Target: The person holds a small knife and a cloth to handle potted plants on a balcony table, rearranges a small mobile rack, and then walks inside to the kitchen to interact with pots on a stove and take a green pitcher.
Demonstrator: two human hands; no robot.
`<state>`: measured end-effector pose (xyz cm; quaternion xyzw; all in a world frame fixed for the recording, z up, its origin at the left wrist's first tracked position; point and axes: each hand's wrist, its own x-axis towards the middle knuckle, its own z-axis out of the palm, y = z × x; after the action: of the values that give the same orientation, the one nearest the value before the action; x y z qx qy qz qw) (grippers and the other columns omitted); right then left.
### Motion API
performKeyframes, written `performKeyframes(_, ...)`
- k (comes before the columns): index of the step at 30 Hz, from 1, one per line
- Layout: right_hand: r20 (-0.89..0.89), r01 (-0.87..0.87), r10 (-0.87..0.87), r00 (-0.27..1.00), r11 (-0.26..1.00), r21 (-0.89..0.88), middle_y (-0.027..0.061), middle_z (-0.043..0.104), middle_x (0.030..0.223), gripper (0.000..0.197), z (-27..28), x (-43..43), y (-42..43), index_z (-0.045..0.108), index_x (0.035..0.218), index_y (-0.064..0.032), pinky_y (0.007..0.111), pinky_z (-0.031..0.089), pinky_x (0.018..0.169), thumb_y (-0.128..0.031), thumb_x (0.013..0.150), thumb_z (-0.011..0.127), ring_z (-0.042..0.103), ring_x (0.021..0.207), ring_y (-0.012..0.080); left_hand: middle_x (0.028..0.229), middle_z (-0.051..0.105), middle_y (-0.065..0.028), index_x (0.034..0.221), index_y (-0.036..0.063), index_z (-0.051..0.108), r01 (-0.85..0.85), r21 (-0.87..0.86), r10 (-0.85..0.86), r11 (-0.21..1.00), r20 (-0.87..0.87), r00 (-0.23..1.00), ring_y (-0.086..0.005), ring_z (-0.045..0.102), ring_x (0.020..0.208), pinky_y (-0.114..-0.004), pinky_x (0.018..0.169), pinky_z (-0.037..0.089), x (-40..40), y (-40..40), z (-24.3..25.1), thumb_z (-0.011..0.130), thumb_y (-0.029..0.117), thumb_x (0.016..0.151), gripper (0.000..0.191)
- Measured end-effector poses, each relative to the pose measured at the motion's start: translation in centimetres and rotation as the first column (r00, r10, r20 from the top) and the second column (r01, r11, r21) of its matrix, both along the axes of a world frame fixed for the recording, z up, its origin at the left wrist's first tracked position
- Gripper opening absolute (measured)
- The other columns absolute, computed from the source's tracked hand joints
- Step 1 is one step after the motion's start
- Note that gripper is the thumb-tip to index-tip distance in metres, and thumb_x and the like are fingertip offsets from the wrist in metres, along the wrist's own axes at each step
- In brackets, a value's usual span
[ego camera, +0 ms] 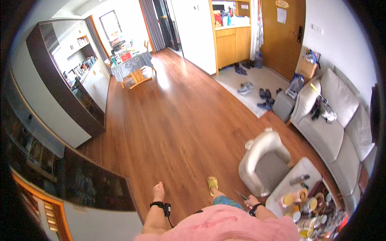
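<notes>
My left hand point(159, 190) hangs over the wooden floor point(169, 135), its fingers curled closed with nothing visible in them. A black wrist strap with a small black device sits on that forearm. Low at the right, my right hand point(251, 201) is closed around a thin, dark object point(243, 195), perhaps a pen or a small tool; its kind cannot be told. That hand is beside the cream armchair point(259, 162) and left of a coffee table. A yellow slipper point(212, 183) on one foot shows on the floor between my hands.
A coffee table point(279, 192) crowded with jars and cups stands at lower right, before a grey sofa point(322, 135). A suitcase point(283, 105) and shoes point(265, 94) are near the door point(282, 39). A cloth-covered dining table point(132, 64) stands far back; a dark cabinet point(90, 180) lines the left.
</notes>
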<state>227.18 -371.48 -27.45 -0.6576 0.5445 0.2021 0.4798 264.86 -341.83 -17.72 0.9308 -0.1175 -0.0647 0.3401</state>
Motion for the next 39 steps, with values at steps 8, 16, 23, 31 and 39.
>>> performKeyframes(8, 0.005, -0.185, 0.189, 0.982, 0.967, -0.175, 0.0185, 0.059, 0.076, 0.033, 1.5, 18.4, -15.6, 0.054, 0.087, 0.0009, 0.037, 0.044, 0.059, -0.022, 0.063, 0.058, 0.058, 0.070, 0.0286, 0.091, 0.056, -0.0259, 0.085, -0.0069, 0.057, -0.186, 0.282, 0.233, 0.941, -0.144, 0.962, -0.0387, 0.053, 0.087, -0.043, 0.076, 0.042, 11.2, -8.9, -5.3, 0.035, 0.018, 0.082, 0.034)
performKeyframes(16, 0.139, -0.248, 0.305, 0.942, 0.913, -0.324, 0.0137, 0.058, 0.067, 0.027, 0.5, 39.4, -28.0, 0.050, 0.084, -0.0023, 0.034, 0.043, 0.052, -0.020, 0.065, 0.059, 0.057, 0.060, 0.0231, 0.078, 0.055, -0.0151, 0.095, 0.0039, 0.048, -0.599, 0.149, 0.587, 0.787, -0.481, 0.651, -0.0274, 0.055, 0.072, -0.037, 0.063, 0.044, 17.4, -2.7, -19.3, 0.052, 0.003, 0.065, 0.031)
performKeyframes(23, -0.113, -0.146, 0.127, 0.985, 0.974, -0.174, 0.0137, 0.058, 0.068, 0.031, -0.4, 49.1, -32.7, 0.054, 0.083, -0.0023, 0.033, 0.044, 0.056, -0.023, 0.061, 0.061, 0.058, 0.064, 0.0241, 0.058, 0.053, -0.0097, 0.072, 0.0073, 0.053, 0.304, 0.636, 0.087, 0.710, -0.507, 0.858, -0.0244, 0.050, 0.050, -0.037, 0.043, 0.038, 34.6, -6.6, -18.3, 0.052, 0.008, 0.068, 0.004)
performKeyframes(31, 0.003, 0.010, -0.010, 1.000, 1.000, -0.016, 0.0158, 0.058, 0.064, 0.021, -4.6, 59.9, -40.5, 0.058, 0.069, 0.0033, 0.032, 0.043, 0.051, -0.017, 0.062, 0.059, 0.057, 0.056, 0.0228, 0.074, 0.061, -0.0127, 0.075, 0.0029, 0.061, -0.102, -0.253, 0.042, 0.962, -0.232, 0.972, -0.0230, 0.060, 0.071, -0.031, 0.063, 0.046, 61.3, -30.7, -13.2, 0.050, 0.008, 0.070, 0.014)
performKeyframes(39, -0.068, 0.018, -0.021, 0.997, 0.998, -0.054, 0.0071, 0.046, 0.048, 0.012, -2.7, 76.8, -52.9, 0.048, 0.063, -0.0004, 0.029, 0.027, 0.032, -0.008, 0.065, 0.057, 0.043, 0.037, 0.0143, 0.069, 0.062, -0.0084, 0.067, 0.0078, 0.064, 0.038, -0.075, -0.050, 0.996, -0.172, 0.984, -0.0202, 0.060, 0.067, -0.029, 0.063, 0.046, 74.4, -49.1, -5.4, 0.049, -0.002, 0.064, 0.018)
